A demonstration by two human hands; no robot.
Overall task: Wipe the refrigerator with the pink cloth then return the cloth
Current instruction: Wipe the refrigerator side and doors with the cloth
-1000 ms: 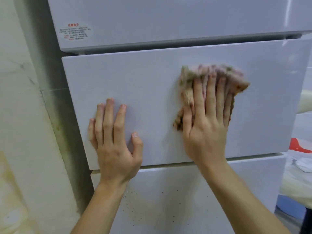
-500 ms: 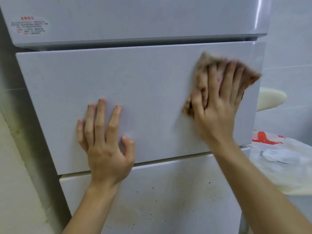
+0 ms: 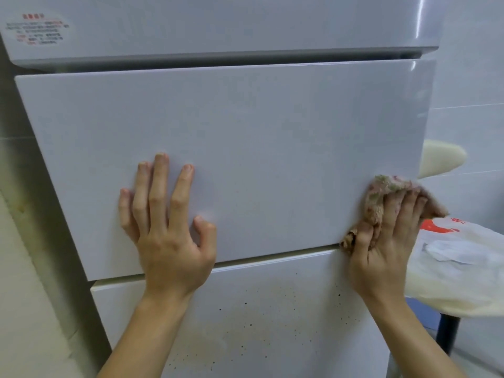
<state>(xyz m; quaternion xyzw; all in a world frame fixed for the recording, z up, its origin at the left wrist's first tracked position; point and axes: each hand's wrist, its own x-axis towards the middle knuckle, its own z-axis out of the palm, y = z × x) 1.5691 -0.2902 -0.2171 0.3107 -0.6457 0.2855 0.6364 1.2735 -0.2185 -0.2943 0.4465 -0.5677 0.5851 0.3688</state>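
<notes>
Left hand [image 3: 169,241] flat on refrigerator [image 3: 245,137], right hand [image 3: 387,249] apparently flat, pressing pink cloth [image 3: 380,192]

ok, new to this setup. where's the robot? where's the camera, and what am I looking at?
There is no robot here: a person works with bare hands. Every picture comes from one wide-angle camera worn on the head, looking forward and down, so the arms enter from the bottom.

In front is a white fridge with stacked drawer fronts. The left hand rests open on the middle drawer and holds nothing. The right hand presses a pinkish cloth against that drawer's lower right corner, with its fingers laid over the cloth.

The lower drawer shows dark specks. A sticker sits at the top left, and a plastic bag lies off to the right.
</notes>
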